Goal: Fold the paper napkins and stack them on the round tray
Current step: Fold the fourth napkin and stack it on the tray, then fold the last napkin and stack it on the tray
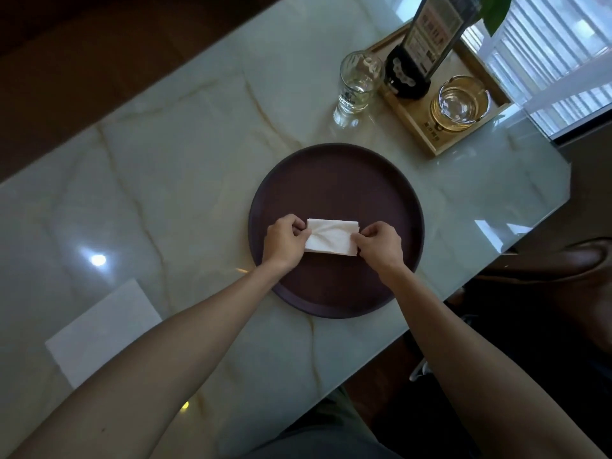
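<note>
One round dark tray point(336, 180) sits on the marble table point(185, 167), a little right of centre. Over its near half, one folded white napkin point(331, 236) is held between two hands. It shows layered edges at its right end, so it may be several sheets; the count cannot be told. Whether it rests on the tray or is held just above it cannot be told either.

The left hand point(284, 241) pinches the napkin's left end, fingers curled in over the edge. The right hand point(379, 243) pinches the right end the same way, knuckles up and fingers tucked. Both grips are closed tight on the paper, and both bare forearms reach in from the near edge.

One flat unfolded sheet point(102, 332) lies on the table at near left, well apart from the tray.

At far right stands one wooden tray point(410, 124) holding one dark bottle point(427, 41) and one glass ashtray point(460, 102). One clear glass point(359, 86) stands on the table just left of the wooden tray. A green leaf point(495, 9) shows at the far right corner, beside a window with blinds point(556, 54).
</note>
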Demonstrator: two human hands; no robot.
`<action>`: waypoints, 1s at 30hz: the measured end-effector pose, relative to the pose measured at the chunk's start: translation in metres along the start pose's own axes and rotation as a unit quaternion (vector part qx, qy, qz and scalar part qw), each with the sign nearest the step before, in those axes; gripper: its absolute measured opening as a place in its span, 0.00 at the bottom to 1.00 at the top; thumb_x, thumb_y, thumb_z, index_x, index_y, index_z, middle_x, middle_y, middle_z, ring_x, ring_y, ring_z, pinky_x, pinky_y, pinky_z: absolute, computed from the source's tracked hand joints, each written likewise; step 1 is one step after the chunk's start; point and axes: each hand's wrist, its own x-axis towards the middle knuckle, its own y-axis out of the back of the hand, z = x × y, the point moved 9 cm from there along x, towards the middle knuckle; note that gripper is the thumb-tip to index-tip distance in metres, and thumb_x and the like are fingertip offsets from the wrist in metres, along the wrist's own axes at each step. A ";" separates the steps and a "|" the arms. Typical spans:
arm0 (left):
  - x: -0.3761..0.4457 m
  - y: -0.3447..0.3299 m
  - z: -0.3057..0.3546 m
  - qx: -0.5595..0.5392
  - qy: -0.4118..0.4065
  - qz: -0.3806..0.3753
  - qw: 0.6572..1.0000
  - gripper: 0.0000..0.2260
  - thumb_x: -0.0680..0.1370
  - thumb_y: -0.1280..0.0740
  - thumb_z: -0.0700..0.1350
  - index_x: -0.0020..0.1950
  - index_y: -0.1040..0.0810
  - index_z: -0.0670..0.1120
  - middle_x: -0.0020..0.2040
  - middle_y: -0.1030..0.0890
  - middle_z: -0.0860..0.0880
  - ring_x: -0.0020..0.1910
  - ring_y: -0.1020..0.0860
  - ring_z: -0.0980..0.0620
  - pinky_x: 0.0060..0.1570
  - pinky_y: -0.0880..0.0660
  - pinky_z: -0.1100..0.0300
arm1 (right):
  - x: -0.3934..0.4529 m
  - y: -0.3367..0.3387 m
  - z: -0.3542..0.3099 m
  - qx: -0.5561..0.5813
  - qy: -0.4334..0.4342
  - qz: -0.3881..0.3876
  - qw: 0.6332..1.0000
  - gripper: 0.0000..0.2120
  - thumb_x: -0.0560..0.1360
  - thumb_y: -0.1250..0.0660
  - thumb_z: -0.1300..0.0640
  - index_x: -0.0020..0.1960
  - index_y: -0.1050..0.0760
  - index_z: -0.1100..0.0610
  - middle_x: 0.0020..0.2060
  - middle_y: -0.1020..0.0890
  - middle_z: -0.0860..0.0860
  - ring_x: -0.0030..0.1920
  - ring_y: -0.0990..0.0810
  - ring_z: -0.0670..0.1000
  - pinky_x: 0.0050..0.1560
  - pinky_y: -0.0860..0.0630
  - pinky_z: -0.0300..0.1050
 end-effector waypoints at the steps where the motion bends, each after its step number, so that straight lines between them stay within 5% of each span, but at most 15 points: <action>1: -0.001 0.003 0.000 0.009 0.002 -0.002 1.000 0.03 0.76 0.27 0.46 0.47 0.18 0.48 0.35 0.23 0.57 0.39 0.22 0.53 0.41 0.31 0.62 | -0.002 0.002 0.000 0.009 -0.010 0.002 1.000 0.02 0.70 0.32 0.54 0.42 0.24 0.52 0.41 0.16 0.50 0.42 0.17 0.51 0.45 0.18 0.52; 9: -0.022 0.063 -0.037 -0.001 0.037 0.023 0.999 0.03 0.77 0.29 0.44 0.46 0.18 0.45 0.41 0.18 0.48 0.46 0.18 0.46 0.46 0.24 0.56 | -0.031 0.016 -0.037 0.019 0.031 0.041 0.998 0.03 0.71 0.34 0.53 0.42 0.23 0.51 0.40 0.16 0.50 0.44 0.16 0.54 0.46 0.18 0.54; 13: -0.044 0.120 -0.083 -0.036 0.089 0.065 0.993 0.05 0.76 0.28 0.46 0.46 0.16 0.45 0.42 0.14 0.45 0.46 0.16 0.45 0.47 0.22 0.55 | -0.058 -0.018 -0.080 0.040 0.088 -0.014 0.995 0.03 0.73 0.33 0.55 0.45 0.21 0.53 0.44 0.16 0.52 0.47 0.16 0.55 0.51 0.18 0.59; 19: -0.089 0.198 -0.159 -0.129 0.131 0.111 0.977 0.10 0.75 0.26 0.51 0.50 0.16 0.45 0.44 0.16 0.49 0.47 0.17 0.49 0.43 0.28 0.62 | -0.129 -0.119 -0.142 0.001 0.186 -0.149 0.971 0.08 0.72 0.28 0.55 0.49 0.21 0.55 0.39 0.16 0.51 0.38 0.19 0.51 0.42 0.22 0.53; 25: -0.144 0.256 -0.238 -0.190 0.170 0.173 0.951 0.23 0.75 0.26 0.58 0.64 0.22 0.47 0.63 0.22 0.49 0.63 0.25 0.53 0.55 0.34 0.63 | -0.200 -0.218 -0.161 -0.085 0.203 -0.231 0.948 0.28 0.73 0.25 0.51 0.70 0.28 0.57 0.61 0.23 0.54 0.59 0.20 0.54 0.61 0.22 0.53; 30: -0.185 0.269 -0.313 -0.226 0.246 0.197 0.922 0.31 0.73 0.26 0.60 0.71 0.29 0.48 0.71 0.28 0.46 0.69 0.27 0.48 0.58 0.33 0.60 | -0.244 -0.279 -0.143 -0.093 0.176 -0.277 0.940 0.32 0.75 0.26 0.53 0.74 0.35 0.57 0.67 0.27 0.57 0.58 0.25 0.52 0.60 0.26 0.47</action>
